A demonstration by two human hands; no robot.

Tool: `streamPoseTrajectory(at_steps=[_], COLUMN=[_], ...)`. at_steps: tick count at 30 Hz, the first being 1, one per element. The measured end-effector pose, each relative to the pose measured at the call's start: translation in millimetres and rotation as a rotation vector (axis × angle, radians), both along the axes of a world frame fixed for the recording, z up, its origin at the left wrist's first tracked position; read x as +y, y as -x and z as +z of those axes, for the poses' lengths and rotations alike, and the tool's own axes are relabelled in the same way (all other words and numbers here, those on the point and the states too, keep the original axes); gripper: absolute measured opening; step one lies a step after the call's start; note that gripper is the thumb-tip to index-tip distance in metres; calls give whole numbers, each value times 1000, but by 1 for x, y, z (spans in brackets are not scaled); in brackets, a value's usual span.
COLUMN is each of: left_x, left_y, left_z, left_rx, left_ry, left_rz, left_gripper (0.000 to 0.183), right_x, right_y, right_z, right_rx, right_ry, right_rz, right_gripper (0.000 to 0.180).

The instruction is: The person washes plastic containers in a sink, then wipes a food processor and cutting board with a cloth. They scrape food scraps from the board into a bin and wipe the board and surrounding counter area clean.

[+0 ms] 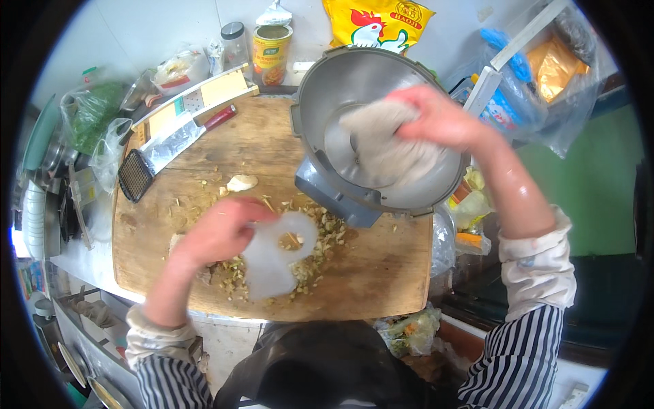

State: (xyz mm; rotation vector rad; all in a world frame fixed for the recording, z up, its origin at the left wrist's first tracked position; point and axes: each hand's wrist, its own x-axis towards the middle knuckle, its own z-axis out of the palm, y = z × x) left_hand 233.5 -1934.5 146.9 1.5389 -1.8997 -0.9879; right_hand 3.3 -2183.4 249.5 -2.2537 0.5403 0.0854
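Observation:
My left hand grips a translucent white plastic piece with a round hole at one end, held over the wooden cutting board. Under it lie chopped vegetable bits, partly hidden by the hand and plastic. My right hand clutches a pale cloth, blurred by motion, inside the grey metal bowl of a food-chopping machine. The bowl tilts towards me, and its grey-blue base rests on the board.
A cleaver, a black-framed grater and a mandoline slicer line the board's left side. A peeled white piece lies mid-board. Behind stand an open yellow can, a lidded jar and a yellow bag.

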Motion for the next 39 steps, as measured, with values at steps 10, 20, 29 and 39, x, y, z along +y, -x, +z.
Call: streamPoseTrajectory(at_steps=[10,20,29,39], left_x=[-25,-203,-198,-191], left_y=[-20,45,72,76], left_z=[127,108,19,35], left_rx=[654,352,-436,-846], left_ry=[183,307,358,185], left_rz=[362,423,75,-136], left_gripper=[39,49,52,45], right_x=[-8,4,59,100], right_y=[26,142,263,172], right_z=[-69,54,-12,-44], right_rx=[696,-32,-239,-730], right_ry=[670,117,-394,25], right_rz=[108,-354,-800,-736], right_gripper=[35,42,46,54])
